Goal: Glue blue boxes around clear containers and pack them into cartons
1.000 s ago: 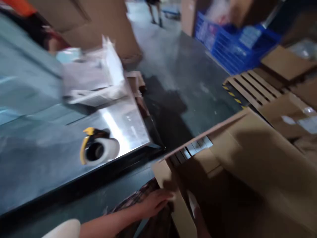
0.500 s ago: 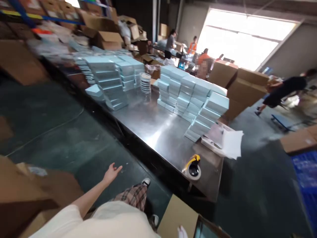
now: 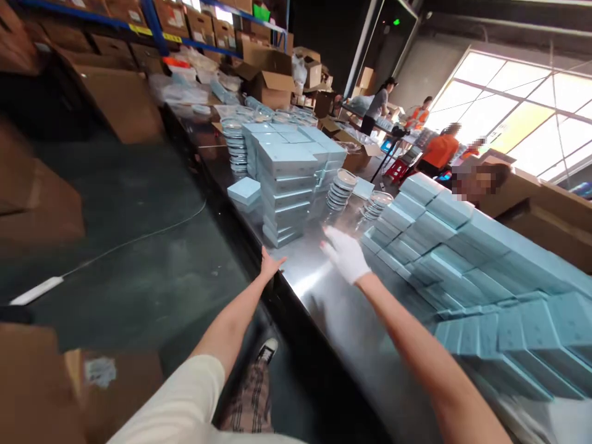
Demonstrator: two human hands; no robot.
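Both my arms reach out over a long shiny steel table (image 3: 319, 290). My bare left hand (image 3: 270, 266) is open at the table's near edge, close to a tall stack of pale blue flat boxes (image 3: 287, 185). My right hand (image 3: 345, 254), in a white glove, is open above the table between that stack and a sloping pile of pale blue boxes (image 3: 462, 259) on the right. Neither hand holds anything. Stacks of round clear lids (image 3: 341, 189) stand just beyond my right hand.
Brown cartons (image 3: 120, 102) line the dark floor on the left, under blue shelving with more cartons. A white cable (image 3: 115, 250) runs across the floor. Several people work at tables in the back by large bright windows. A carton (image 3: 41, 382) sits at my lower left.
The view has swung from a carton by the floor up along the table. My left hand moved to the table's edge, and my gloved right hand has come into view over the table.
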